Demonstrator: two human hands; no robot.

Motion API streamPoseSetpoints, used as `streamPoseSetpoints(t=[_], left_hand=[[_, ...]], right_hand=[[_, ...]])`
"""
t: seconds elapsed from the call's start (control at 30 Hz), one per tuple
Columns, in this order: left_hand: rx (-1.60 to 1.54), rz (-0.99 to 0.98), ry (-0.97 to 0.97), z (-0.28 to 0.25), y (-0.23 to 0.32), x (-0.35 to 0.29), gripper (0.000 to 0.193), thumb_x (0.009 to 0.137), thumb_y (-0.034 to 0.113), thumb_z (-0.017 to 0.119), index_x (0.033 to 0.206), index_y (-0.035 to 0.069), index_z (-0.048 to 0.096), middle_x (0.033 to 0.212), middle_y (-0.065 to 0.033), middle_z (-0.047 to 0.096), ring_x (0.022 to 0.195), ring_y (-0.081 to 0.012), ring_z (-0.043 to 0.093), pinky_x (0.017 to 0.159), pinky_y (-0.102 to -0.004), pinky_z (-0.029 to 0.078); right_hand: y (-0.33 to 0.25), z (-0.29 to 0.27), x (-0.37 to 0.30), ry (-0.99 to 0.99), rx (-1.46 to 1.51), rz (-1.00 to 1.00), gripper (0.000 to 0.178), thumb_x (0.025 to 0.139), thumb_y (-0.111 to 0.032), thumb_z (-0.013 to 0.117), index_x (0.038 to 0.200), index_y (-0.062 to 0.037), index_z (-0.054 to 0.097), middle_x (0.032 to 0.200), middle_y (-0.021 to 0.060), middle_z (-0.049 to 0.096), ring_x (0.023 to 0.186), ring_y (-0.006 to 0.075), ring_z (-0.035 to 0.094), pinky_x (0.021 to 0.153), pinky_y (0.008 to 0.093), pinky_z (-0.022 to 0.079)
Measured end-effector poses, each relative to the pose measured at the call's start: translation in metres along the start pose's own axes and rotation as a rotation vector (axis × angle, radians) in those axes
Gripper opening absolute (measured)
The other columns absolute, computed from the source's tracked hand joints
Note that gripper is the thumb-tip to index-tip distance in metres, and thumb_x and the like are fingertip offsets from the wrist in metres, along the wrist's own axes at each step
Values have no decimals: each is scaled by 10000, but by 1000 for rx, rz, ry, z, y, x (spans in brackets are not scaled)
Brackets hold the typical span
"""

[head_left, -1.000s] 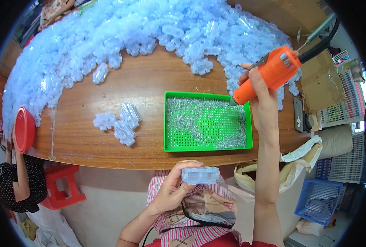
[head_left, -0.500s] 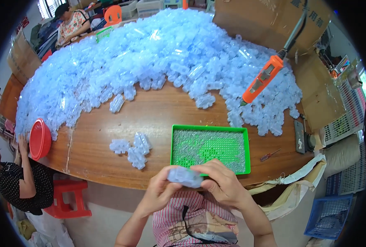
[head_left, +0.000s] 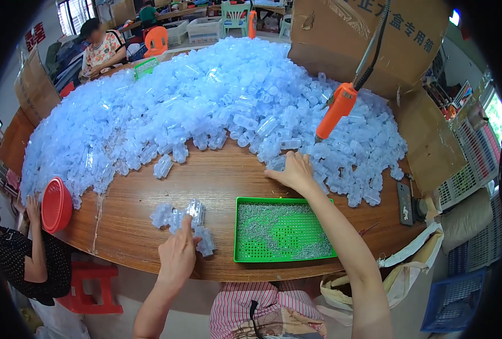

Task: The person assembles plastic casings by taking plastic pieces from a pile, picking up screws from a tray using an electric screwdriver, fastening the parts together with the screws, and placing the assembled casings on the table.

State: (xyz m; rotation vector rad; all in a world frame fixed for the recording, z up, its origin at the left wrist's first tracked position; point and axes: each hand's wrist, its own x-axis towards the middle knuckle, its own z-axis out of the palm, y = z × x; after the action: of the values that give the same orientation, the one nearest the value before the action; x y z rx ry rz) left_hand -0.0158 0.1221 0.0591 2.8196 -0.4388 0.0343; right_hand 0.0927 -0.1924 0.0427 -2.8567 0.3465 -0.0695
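Note:
My left hand (head_left: 177,253) reaches to a small cluster of clear plastic pieces (head_left: 174,217) near the table's front edge. Its fingertips pinch one upright clear plastic piece (head_left: 197,211) at the cluster. My right hand (head_left: 294,172) stretches forward, palm down, fingers spread on the near edge of a huge heap of pale blue plastic pieces (head_left: 217,107). A green perforated tray (head_left: 237,237) with small clear bits lies between my arms. An orange power tool (head_left: 338,111) hangs on its cable above the heap, right of my right hand.
The wooden table (head_left: 217,183) curves across the view. A red bowl (head_left: 56,204) sits at its left edge, where another person (head_left: 13,257) sits by a red stool (head_left: 90,288). Cardboard boxes (head_left: 426,135), a phone (head_left: 405,203) and a blue crate (head_left: 454,305) are on the right.
Both hands held a clear piece close to my body. My left hand has carried it out to the small cluster, and my right hand has let go and reached to the heap.

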Motion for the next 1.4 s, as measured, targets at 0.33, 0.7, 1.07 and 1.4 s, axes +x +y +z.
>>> streamPoseSetpoints(t=[0.33,0.7,1.07,1.4], left_hand=[[-1345,107,-213,4,56,19,505,893,129,604,1345,48,392,1182,-111,545,1006,-179,578,841,-284,483],[-1551,168,-127,8,91,-8,393,867,57,625,1230,8,480,1041,-58,574,898,-104,571,774,-216,470],[-1854,-334,-733,20,74,-58,398,906,102,596,1253,-21,445,1097,-73,615,943,-89,599,827,-224,502],[-1796,-450,-673,83,103,-104,240,930,117,558,1120,-25,525,947,-70,646,772,-92,618,691,-219,526]], right_hand=[[-22,-42,-106,30,766,-489,714,652,-218,777,1271,-57,459,1197,128,496,1094,248,512,899,350,435],[5,-101,-153,706,599,-179,895,833,-367,671,1420,-24,89,1370,165,289,1221,261,362,1005,393,311],[32,-97,-133,236,1263,-198,470,841,-280,586,1174,39,493,863,46,501,824,169,553,864,447,488],[7,-33,-147,267,1493,-123,748,785,-735,445,950,-9,522,617,42,440,510,158,469,450,291,419]])
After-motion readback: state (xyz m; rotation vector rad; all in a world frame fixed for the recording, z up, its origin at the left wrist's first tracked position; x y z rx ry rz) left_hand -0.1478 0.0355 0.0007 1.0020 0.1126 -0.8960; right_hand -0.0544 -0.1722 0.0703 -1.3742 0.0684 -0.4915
